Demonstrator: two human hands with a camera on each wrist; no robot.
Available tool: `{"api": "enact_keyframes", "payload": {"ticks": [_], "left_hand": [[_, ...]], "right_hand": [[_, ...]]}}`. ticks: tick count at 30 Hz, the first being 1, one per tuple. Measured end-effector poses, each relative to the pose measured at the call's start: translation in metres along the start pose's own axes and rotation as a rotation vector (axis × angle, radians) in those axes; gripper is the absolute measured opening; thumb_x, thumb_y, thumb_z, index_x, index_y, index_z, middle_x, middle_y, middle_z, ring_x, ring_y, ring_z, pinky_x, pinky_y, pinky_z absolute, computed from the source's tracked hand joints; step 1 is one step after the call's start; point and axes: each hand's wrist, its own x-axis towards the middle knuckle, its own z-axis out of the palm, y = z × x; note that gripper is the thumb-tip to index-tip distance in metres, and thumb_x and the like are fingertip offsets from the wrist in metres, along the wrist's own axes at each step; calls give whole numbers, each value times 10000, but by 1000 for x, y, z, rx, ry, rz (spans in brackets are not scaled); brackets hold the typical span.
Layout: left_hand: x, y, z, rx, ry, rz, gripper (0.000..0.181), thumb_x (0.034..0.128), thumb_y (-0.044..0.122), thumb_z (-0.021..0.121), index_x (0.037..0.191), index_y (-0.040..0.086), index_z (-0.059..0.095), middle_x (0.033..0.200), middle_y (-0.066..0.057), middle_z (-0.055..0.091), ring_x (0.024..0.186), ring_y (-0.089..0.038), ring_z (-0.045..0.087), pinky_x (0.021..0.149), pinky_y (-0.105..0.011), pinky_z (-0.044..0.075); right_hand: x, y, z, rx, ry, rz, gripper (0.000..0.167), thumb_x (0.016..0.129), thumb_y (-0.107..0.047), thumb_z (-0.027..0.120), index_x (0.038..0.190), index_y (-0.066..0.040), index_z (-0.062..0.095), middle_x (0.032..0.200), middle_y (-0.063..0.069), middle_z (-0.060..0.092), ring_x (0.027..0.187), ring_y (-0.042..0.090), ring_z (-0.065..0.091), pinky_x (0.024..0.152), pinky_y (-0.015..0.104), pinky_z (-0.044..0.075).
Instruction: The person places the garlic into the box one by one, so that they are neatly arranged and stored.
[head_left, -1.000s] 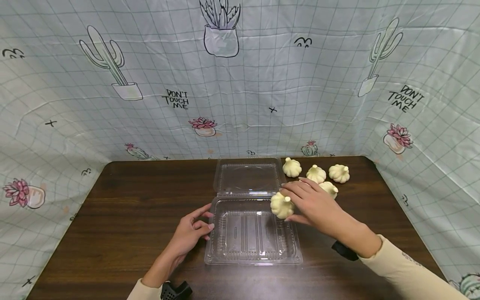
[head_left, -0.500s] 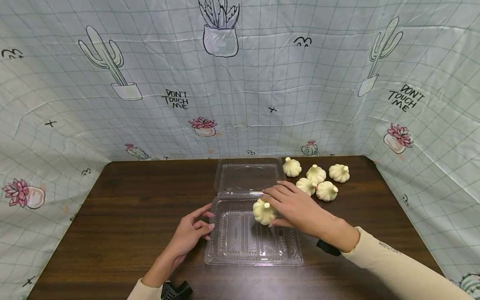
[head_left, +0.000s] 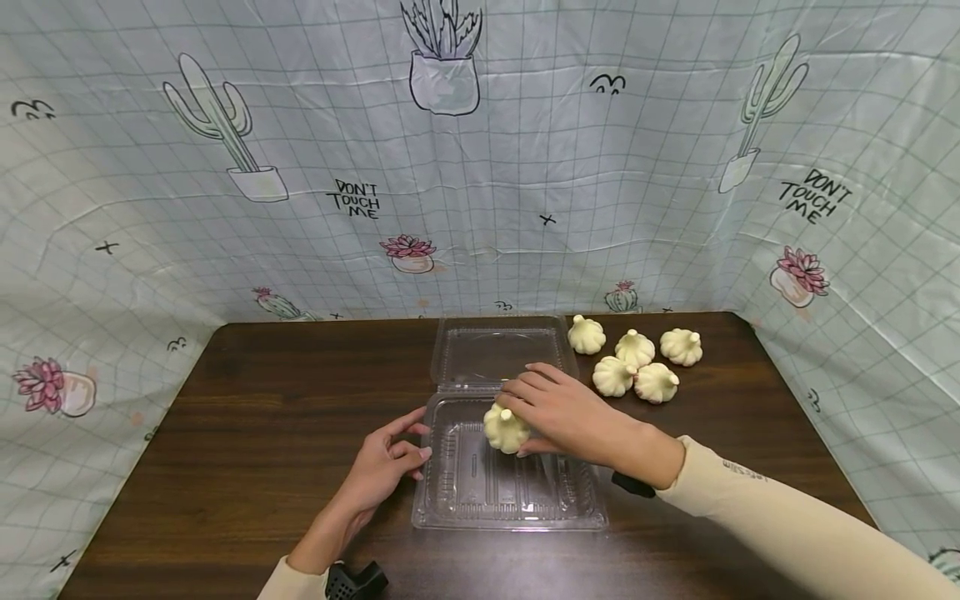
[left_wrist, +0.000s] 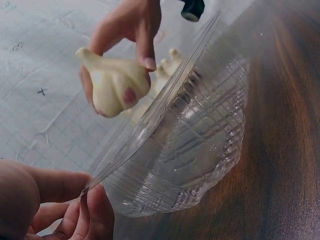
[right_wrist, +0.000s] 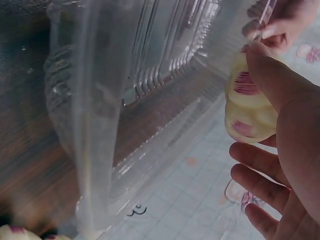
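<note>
A clear plastic container (head_left: 510,518) lies with its lid (head_left: 498,354) hinged back behind it. My left hand (head_left: 378,471) pinches the container's left rim between thumb and fingers; the left wrist view shows the rim (left_wrist: 95,182) in that grip. Over the container's base, my right hand (head_left: 570,414) holds a garlic bulb (head_left: 504,430) between thumb and fingers. In the left wrist view the bulb (left_wrist: 117,87) is above the rim, stem pointing up and left. Purple patches mark the same bulb (right_wrist: 245,107) in the right wrist view.
Several garlic bulbs (head_left: 634,348) sit in a group at the back right of the dark wooden table (head_left: 285,400), right of the lid. A white gridded cloth (head_left: 480,183) with plant drawings rises behind the table and along both sides.
My right hand has carried the bulb leftward, from the container's right edge to over its base. Bulbs behind that hand have come into view. The left hand keeps its place.
</note>
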Motion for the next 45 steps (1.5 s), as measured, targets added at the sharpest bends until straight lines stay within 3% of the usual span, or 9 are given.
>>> {"api": "enact_keyframes", "payload": {"ticks": [23,45], "left_hand": [[3,-1,1,-10,15,-9,604,1011,-59,640,1581,-23,444,1326,-202,552,774,-73,617,670,-240,565],[1,0,1,-29,0,-13,603,1023,-46,630,1590,-23,426,1344,-208,540,790,-67,620,671,-231,565]], "right_hand": [[34,-11,15,-30,-142,-79,727,837,-675,747,1335,-149,676,1306,-4,684,1214,188,624,1136,387,442],[49,-29,33,-81,-171,-125,667,825,-626,813,1288,-163,680,1270,10,680,1189,196,621,1127,382,459]]}}
